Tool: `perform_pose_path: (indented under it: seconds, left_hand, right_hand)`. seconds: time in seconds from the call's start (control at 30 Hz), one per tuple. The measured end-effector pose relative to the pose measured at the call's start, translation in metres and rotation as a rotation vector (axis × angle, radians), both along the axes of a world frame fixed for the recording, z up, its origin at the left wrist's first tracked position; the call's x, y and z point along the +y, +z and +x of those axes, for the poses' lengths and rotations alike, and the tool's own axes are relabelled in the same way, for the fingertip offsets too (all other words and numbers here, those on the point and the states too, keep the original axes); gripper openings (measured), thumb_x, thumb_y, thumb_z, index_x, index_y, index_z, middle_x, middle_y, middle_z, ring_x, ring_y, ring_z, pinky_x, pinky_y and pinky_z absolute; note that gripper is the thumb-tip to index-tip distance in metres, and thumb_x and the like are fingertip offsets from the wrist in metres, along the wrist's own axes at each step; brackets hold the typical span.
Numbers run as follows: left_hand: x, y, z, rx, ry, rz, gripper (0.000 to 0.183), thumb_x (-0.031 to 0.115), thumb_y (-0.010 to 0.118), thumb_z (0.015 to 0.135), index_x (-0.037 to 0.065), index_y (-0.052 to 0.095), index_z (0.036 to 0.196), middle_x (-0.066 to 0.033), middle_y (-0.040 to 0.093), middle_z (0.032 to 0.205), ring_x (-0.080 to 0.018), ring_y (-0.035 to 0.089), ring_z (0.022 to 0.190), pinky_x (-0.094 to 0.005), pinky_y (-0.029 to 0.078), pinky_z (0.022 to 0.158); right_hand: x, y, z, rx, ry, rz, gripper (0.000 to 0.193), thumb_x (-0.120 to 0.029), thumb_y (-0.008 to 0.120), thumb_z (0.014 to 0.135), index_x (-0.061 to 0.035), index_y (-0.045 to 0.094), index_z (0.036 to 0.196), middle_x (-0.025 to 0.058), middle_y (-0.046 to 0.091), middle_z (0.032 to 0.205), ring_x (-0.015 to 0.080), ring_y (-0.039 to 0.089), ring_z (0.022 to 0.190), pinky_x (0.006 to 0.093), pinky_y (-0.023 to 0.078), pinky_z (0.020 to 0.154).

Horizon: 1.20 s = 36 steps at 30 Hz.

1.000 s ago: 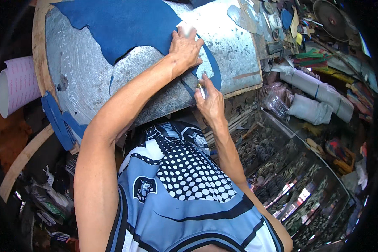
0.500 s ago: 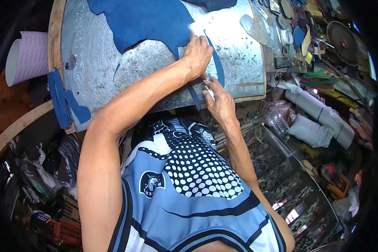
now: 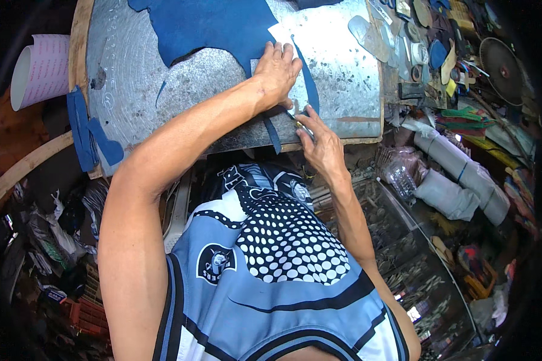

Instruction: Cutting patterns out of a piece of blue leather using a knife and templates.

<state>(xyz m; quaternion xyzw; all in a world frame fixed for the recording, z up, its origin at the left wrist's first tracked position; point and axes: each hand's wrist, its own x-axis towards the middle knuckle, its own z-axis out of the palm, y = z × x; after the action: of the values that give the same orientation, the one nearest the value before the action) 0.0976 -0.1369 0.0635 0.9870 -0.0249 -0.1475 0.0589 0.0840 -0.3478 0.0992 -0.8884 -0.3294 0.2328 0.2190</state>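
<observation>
A large blue sheet (image 3: 205, 24), likely leather, lies over the far part of a scuffed metal-topped table (image 3: 126, 78). My left hand (image 3: 277, 75) rests on its right edge with fingers stretched out flat, over a pale flat piece (image 3: 277, 30) whose corners show around it. My right hand (image 3: 324, 144) is closed round a slim knife-like tool (image 3: 296, 123), its tip close to my left thumb. Right of the left hand curves a narrow blue strip (image 3: 308, 78). Another blue strip (image 3: 272, 133) hangs at the near edge. The tool's point is partly hidden.
Blue offcuts (image 3: 105, 144) hang over the table's left corner beside a white printed roll (image 3: 39, 72). Sole-shaped pieces and small tools crowd the right, near a round fan (image 3: 501, 71). Wrapped rolls (image 3: 464, 162) lie lower right, beside a glass-topped case (image 3: 397, 240).
My right hand and the tool have shifted slightly right and down, toward the table's near edge. My left hand stays on the pale piece, its fingers a little more spread. The view has shifted slightly.
</observation>
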Motion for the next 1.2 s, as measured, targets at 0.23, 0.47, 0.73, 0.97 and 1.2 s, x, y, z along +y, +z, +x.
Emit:
perform_pose_path:
  seconds: [0.23, 0.47, 0.73, 0.97, 1.2]
  left_hand:
    - [-0.001, 0.005, 0.001, 0.019, 0.033, -0.041, 0.105, 0.059, 0.086, 0.060, 0.005, 0.047, 0.141, -0.0282, 0.039, 0.146, -0.0442, 0.035, 0.139, -0.0566, 0.028, 0.115]
    - [-0.003, 0.006, -0.001, 0.030, 0.080, -0.049, 0.107, 0.056, 0.088, 0.058, 0.006, 0.046, 0.143, -0.0264, 0.037, 0.149, -0.0430, 0.032, 0.142, -0.0564, 0.025, 0.117]
    - [-0.004, 0.014, -0.002, 0.098, 0.125, -0.071, 0.109, 0.052, 0.090, 0.057, 0.009, 0.044, 0.146, -0.0237, 0.033, 0.153, -0.0399, 0.028, 0.145, -0.0566, 0.023, 0.119]
    - [-0.013, 0.012, -0.004, 0.094, 0.213, -0.091, 0.107, 0.052, 0.088, 0.059, 0.009, 0.044, 0.146, -0.0231, 0.032, 0.154, -0.0396, 0.026, 0.146, -0.0569, 0.023, 0.119]
    - [-0.018, 0.011, -0.004, 0.111, 0.239, -0.091, 0.108, 0.054, 0.086, 0.059, 0.009, 0.042, 0.147, -0.0226, 0.030, 0.155, -0.0391, 0.025, 0.147, -0.0586, 0.024, 0.118]
  right_hand:
    - [-0.006, 0.009, 0.019, 0.090, 0.067, -0.024, 0.030, -0.013, 0.063, 0.090, -0.0123, 0.067, 0.119, 0.0140, 0.056, 0.140, 0.0372, 0.065, 0.110, 0.0437, 0.054, 0.091]
    - [-0.006, 0.014, 0.047, 0.035, 0.302, -0.065, 0.029, -0.011, 0.063, 0.089, -0.0128, 0.068, 0.117, 0.0102, 0.060, 0.136, 0.0341, 0.066, 0.108, 0.0416, 0.054, 0.091]
    - [0.006, 0.017, 0.084, -0.031, 0.569, -0.045, 0.026, -0.011, 0.064, 0.087, -0.0127, 0.070, 0.112, 0.0065, 0.070, 0.120, 0.0316, 0.070, 0.096, 0.0410, 0.056, 0.084]
    - [0.022, 0.018, 0.102, -0.002, 0.755, -0.063, 0.025, -0.010, 0.065, 0.085, -0.0128, 0.072, 0.109, 0.0076, 0.072, 0.106, 0.0303, 0.070, 0.087, 0.0414, 0.056, 0.074]
    - [0.027, 0.016, 0.119, 0.014, 0.861, -0.105, 0.030, -0.015, 0.068, 0.084, -0.0172, 0.073, 0.113, 0.0099, 0.064, 0.090, 0.0310, 0.067, 0.075, 0.0403, 0.056, 0.068]
